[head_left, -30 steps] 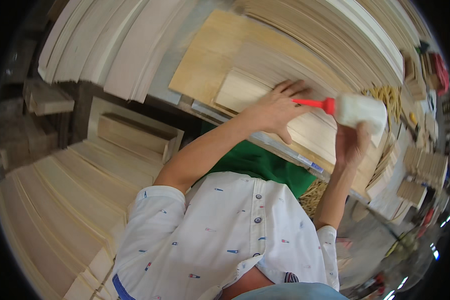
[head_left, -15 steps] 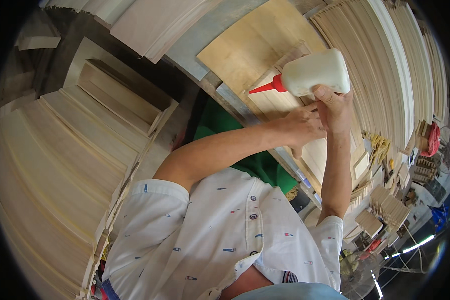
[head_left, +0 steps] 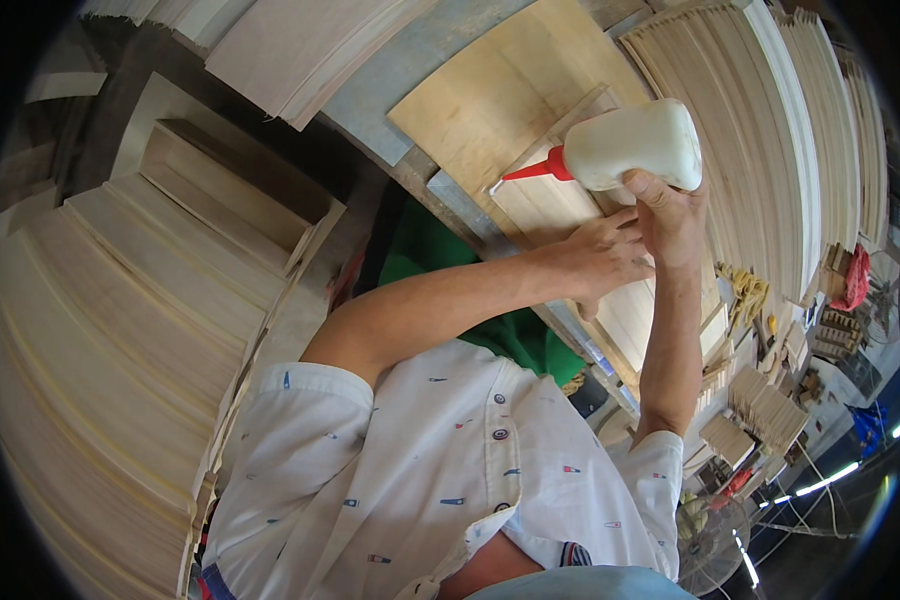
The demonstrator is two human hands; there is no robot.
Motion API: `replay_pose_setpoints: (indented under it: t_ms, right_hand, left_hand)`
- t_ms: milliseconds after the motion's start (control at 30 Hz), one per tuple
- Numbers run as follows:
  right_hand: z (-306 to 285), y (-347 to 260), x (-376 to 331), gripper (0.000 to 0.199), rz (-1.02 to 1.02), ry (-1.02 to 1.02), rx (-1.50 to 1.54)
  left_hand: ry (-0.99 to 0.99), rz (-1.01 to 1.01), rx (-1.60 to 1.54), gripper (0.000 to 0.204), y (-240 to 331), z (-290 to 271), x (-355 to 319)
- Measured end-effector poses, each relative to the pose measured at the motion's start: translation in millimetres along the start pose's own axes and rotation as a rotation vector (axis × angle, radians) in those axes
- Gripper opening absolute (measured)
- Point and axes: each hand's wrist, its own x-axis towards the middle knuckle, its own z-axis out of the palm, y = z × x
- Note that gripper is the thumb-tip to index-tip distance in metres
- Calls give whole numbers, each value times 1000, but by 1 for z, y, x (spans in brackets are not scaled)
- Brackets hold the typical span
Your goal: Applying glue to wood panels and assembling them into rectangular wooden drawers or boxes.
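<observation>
My right hand (head_left: 670,215) is wrapped around a white squeeze bottle (head_left: 635,145) with a red pointed nozzle, tipped on its side above the workbench. A small white drop, like glue, shows at the nozzle's tip, which points left. My left hand (head_left: 610,258) is just below the bottle, beside my right wrist, its fingers and thumb spread over a pale wooden panel (head_left: 542,212). The right wrist partly covers its fingertips. Under the panel lies a larger, yellowish wooden board (head_left: 470,108).
Tall stacks of thin wooden boards (head_left: 725,120) stand along the bench's far right side. Another big stack (head_left: 120,300) fills the left, with a shallow wooden box (head_left: 230,190) behind it. Green cloth (head_left: 435,245) hangs by the bench edge. A fan (head_left: 712,540) stands lower right.
A white drop has appeared at the nozzle's tip. Both hands and the bottle keep nearly the same place, while the whole view has shifted slightly.
</observation>
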Motion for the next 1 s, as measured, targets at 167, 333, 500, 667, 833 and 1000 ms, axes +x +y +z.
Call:
replay_pose_setpoints:
  t_ms: [167, 333, 500, 667, 833, 1000]
  right_hand:
    - [-13, -2, 6, 62, -18, 41, -27]
    - [-19, -7, 15, 61, -62, 64, -8]
    - [-29, -13, 24, 55, -136, 55, -60]
    - [-37, -16, 32, 52, -166, 74, -75]
    - [-47, -14, 41, 52, -205, 141, -72]
    - [-56, -12, 48, 53, -249, 174, -80]
  left_hand:
    - [-109, -11, 42, 88, 2, -5, 4]
    - [-179, -22, 74, 94, 2, -8, 6]
    - [-168, -37, 124, 94, 4, -9, 6]
    - [-215, -39, 129, 95, 5, -10, 9]
    - [-240, -37, 132, 95, 5, -10, 9]
    - [-208, -33, 137, 93, 4, -9, 5]
